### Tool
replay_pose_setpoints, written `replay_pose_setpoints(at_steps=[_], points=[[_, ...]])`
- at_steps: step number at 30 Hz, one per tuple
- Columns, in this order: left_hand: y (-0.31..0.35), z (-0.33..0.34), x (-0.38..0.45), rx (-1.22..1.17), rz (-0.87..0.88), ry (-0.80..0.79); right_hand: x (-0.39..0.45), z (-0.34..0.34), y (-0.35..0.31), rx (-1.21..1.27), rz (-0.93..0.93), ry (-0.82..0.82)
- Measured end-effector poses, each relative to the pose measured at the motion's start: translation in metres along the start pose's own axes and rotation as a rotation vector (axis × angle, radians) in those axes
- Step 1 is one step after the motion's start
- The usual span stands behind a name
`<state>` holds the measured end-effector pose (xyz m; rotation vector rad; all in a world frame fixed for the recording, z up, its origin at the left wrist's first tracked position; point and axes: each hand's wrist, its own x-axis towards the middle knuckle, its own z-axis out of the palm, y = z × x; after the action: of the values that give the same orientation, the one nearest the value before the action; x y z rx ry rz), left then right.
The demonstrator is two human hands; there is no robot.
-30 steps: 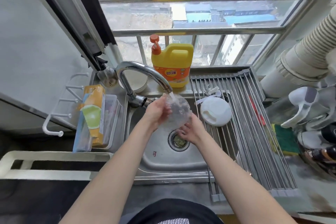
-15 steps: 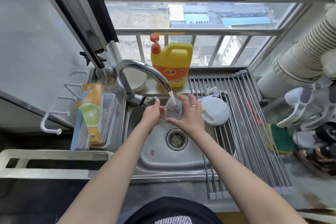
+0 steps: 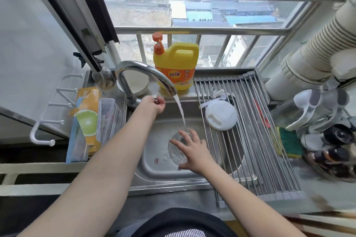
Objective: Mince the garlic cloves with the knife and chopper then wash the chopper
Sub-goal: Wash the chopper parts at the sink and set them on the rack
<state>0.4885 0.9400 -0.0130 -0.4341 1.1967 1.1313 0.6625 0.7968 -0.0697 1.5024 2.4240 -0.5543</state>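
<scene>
Sink (image 3: 192,175) holds chopper bowl (image 3: 176,151) under right hand (image 3: 194,153).

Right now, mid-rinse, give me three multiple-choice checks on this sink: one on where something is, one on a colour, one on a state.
1. Where is the white lid?
A. on the rack
B. in the sink
C. on the windowsill

2. What colour is the soap jug?
A. green
B. yellow
C. white

3. What is the tap doing?
A. off
B. dripping
C. running

Answers:
1 A: the lid lies on the bars of the rack, right of the basin.
2 B: its body is yellow, with an orange pump.
3 C: a steady stream falls into the clear bowl held by the right hand, while the left hand is at the tap's handle.
</scene>
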Motion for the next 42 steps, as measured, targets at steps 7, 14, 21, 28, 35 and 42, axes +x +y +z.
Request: replay_pose_setpoints(at_steps=[7,14,21,28,35,42], points=[[0.017,0.009,-0.009,-0.261,-0.011,0.093,0.001,0.004,0.005,-0.122,0.064,0.09],[0.029,0.009,-0.013,-0.431,0.002,0.082,0.0,0.002,0.002,-0.1,0.077,0.197],[0.018,0.003,-0.015,-0.406,0.016,-0.112,-0.001,-0.008,0.005,-0.107,0.065,0.232],[0.009,-0.022,-0.018,0.006,-0.034,-0.25,0.006,-0.015,-0.003,0.005,0.013,0.337],[-0.029,-0.087,-0.014,0.914,0.059,-0.114,0.011,-0.014,-0.017,0.094,0.023,0.318],[-0.081,-0.094,-0.02,0.655,0.129,-0.047,0.002,-0.009,-0.024,0.476,0.114,0.315]])
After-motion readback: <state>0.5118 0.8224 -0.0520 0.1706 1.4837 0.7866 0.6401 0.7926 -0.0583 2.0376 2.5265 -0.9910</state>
